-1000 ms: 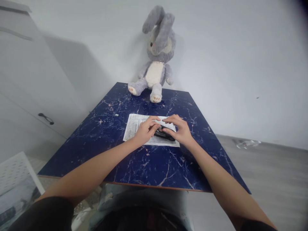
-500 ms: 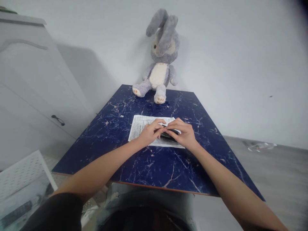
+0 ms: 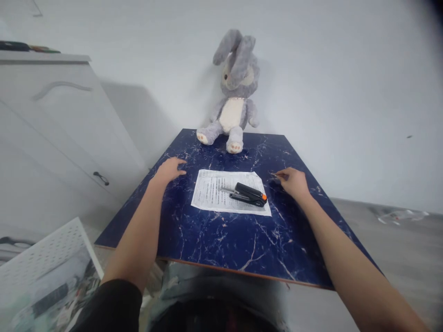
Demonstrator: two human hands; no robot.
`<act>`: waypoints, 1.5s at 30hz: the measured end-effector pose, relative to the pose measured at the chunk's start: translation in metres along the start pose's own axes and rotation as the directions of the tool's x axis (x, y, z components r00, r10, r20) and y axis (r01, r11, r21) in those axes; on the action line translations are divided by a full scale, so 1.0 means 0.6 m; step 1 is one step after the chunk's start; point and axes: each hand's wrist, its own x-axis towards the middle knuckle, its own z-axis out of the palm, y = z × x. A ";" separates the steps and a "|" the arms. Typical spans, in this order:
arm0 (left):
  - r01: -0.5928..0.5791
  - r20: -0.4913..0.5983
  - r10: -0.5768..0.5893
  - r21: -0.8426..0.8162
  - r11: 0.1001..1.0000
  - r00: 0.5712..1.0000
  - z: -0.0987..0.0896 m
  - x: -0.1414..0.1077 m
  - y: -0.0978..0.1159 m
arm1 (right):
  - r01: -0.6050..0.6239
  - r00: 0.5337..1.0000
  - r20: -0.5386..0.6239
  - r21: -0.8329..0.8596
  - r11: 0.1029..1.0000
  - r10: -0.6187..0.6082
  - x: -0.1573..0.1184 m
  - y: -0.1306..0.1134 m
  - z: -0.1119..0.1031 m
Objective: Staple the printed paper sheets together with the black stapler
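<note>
A black stapler (image 3: 247, 195) with an orange end lies on the printed sheet of paper (image 3: 211, 191). Its two arms are spread at the left end, and a thin greyish piece shows between them. Left of the paper, my left hand (image 3: 169, 169) reaches over the table with thumb and fingers apart, holding nothing. On the other side of the sheet, my right hand (image 3: 293, 181) has its fingertips pinched together close to the tabletop. Whatever is in that pinch is too small to make out. Neither hand touches the stapler.
The blue marbled table (image 3: 214, 242) carries a grey plush rabbit (image 3: 231, 113) at its back, against the wall. A white cabinet (image 3: 62, 124) stands to the left. A white perforated basket (image 3: 48, 249) with assorted items sits low at the left. Clear plastic (image 3: 401, 215) lies on the floor at right.
Both hands have let go of the stapler and moved apart, left hand to the left, right hand to the right. The stapler now lies uncovered on the paper. The view has shifted slightly.
</note>
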 end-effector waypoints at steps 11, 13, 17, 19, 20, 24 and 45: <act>0.079 -0.021 -0.080 -0.031 0.996 0.997 0.040 0.014 -0.011 | 0.052 0.998 0.045 -0.045 0.998 -0.050 0.004 0.025 0.025; 0.068 -0.062 -0.071 -0.060 0.996 0.996 0.042 0.013 0.002 | 0.094 0.996 0.009 -0.033 0.995 -0.094 0.000 0.004 0.017; -0.093 -0.151 0.041 -0.357 0.929 0.988 0.054 0.006 0.065 | 0.188 0.980 -0.086 0.118 0.975 -0.179 -0.016 -0.070 -0.001; -0.217 -0.157 0.154 -0.587 0.780 0.976 0.065 -0.002 0.111 | 0.221 0.974 -0.103 0.254 0.942 -0.201 -0.027 -0.111 -0.008; -0.235 -0.149 0.182 -0.675 0.700 0.972 0.071 -0.007 0.135 | 0.240 0.971 -0.081 0.321 0.916 -0.226 -0.033 -0.130 -0.009; -0.181 -0.058 0.277 -0.877 0.445 0.959 0.091 -0.030 0.201 | 0.318 0.918 0.071 0.457 0.831 -0.390 -0.051 -0.176 -0.003; -0.014 0.048 0.228 -0.964 0.264 0.972 0.105 -0.043 0.216 | 0.333 0.878 0.165 0.463 0.821 -0.449 -0.063 -0.179 0.023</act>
